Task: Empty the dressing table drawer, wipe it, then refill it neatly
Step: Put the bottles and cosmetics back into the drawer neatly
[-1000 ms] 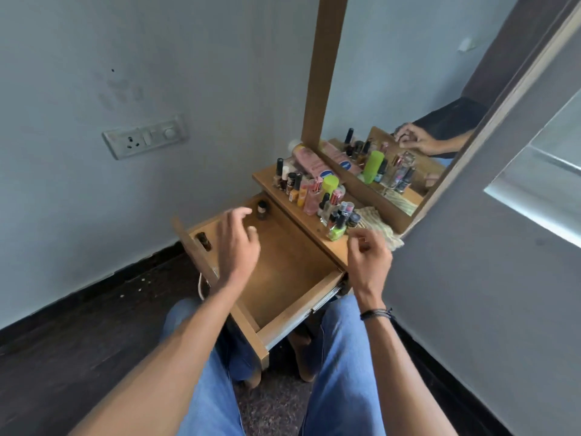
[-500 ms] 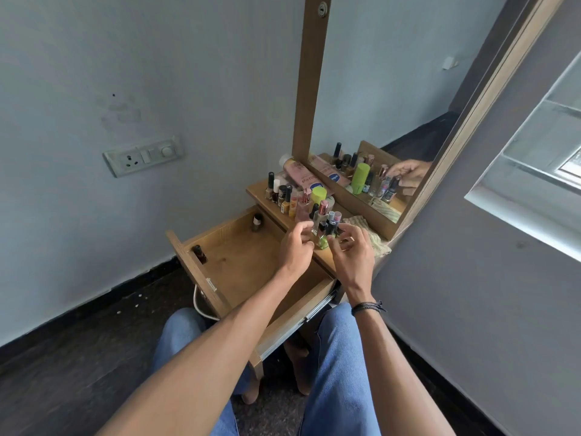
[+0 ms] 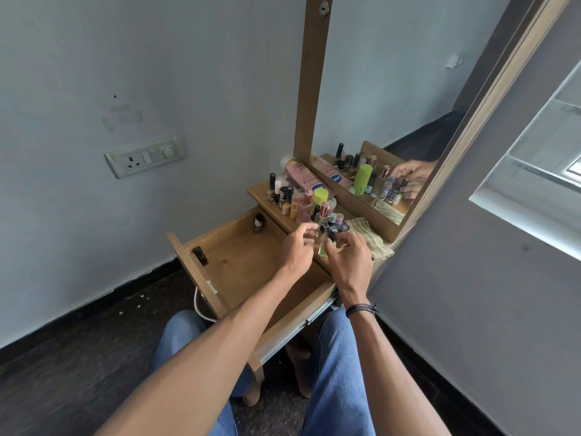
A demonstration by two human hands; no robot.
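The wooden drawer (image 3: pixel 239 272) is pulled out over my knees. It holds only two small dark bottles: one stands in the far corner (image 3: pixel 258 222), the other in the near left corner (image 3: pixel 200 255). On the table top (image 3: pixel 254 191), several nail polish and perfume bottles (image 3: pixel 292 199) stand in a row. My left hand (image 3: pixel 297 250) reaches into the near end of that cluster, fingertips at a clear bottle (image 3: pixel 320 226); whether it grips is unclear. My right hand (image 3: pixel 349 261) curls round a small green bottle (image 3: pixel 322 250).
A folded striped cloth (image 3: pixel 372 239) lies on the top, right of my hands. The mirror (image 3: pixel 393 121) rises behind the bottles, with a pink lotion tube (image 3: pixel 301 177) leaning at its foot. A white cable (image 3: pixel 198 305) hangs under the drawer. A wall socket (image 3: pixel 144 157) is to the left.
My left hand left the drawer and moved right to the bottle cluster on the top. My right hand closed in on the same cluster. The camera tilted up slightly.
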